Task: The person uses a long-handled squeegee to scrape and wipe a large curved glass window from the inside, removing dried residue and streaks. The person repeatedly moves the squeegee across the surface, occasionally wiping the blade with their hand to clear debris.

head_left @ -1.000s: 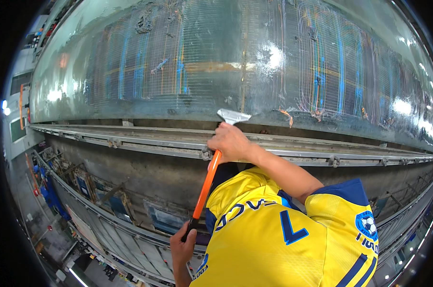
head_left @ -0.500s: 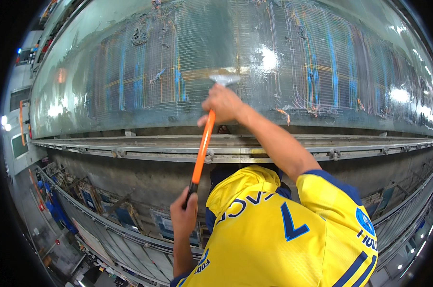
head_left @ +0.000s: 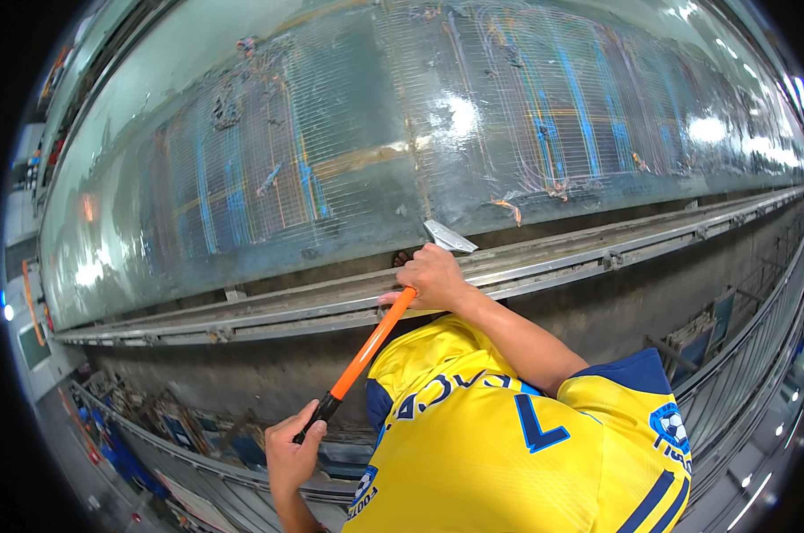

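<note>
A long-handled scraper (head_left: 366, 355) with an orange shaft, a black grip and a wide metal blade (head_left: 449, 236) runs slantwise before me. My left hand (head_left: 293, 441) is closed around the black grip at the lower end. Closer to the blade, my right hand (head_left: 434, 279) wraps around the upper shaft, which it partly hides. The blade is at the near edge of a large wet glass sheet (head_left: 366, 226); whether it touches the glass, I cannot tell. Coloured lines and grid-like bands show across the sheet, with crumpled orange scraps (head_left: 508, 210) and dark bits on it.
A metal rail (head_left: 544, 282) runs along the sheet's near side, by my body. Below it lies a trough-like gap (head_left: 206, 369), then a second railing (head_left: 180, 466) with framed panels beside it. Bright lamp reflections lie on the wet glass.
Both hands have drawn the scraper toward me, bringing its blade from the middle of the glass to the near edge. My left hand went down and left. The view has tilted.
</note>
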Tool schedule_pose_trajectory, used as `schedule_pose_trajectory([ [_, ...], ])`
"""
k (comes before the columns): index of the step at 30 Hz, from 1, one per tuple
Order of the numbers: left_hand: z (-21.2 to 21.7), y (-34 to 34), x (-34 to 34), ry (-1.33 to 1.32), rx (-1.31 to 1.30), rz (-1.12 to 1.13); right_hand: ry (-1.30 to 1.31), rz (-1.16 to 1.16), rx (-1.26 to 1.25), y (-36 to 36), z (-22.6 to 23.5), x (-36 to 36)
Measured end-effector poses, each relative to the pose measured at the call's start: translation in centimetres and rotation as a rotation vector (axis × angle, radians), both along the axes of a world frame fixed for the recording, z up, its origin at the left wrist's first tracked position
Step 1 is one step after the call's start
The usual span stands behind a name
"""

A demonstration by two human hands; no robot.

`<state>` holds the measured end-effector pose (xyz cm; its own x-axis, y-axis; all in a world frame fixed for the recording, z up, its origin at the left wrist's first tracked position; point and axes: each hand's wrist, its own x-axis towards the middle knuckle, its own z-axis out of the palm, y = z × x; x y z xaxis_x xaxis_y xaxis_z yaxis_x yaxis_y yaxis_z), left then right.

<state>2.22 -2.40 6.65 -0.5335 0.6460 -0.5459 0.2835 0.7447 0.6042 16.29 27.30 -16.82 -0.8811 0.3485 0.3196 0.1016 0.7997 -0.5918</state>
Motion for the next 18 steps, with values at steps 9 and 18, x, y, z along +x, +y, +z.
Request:
schedule_pose_trajectory([
  [9,6.2,8.9,-3.6,0.298,-0.056,-0.332,0.118,-0.138,-0.109,1.2,-0.1,-1.3],
  [18,6.9,14.6,-8.4,0.267,-0.066,-0.352,0.245,-0.269,-0.143,4.4,-0.9,-4.5],
])
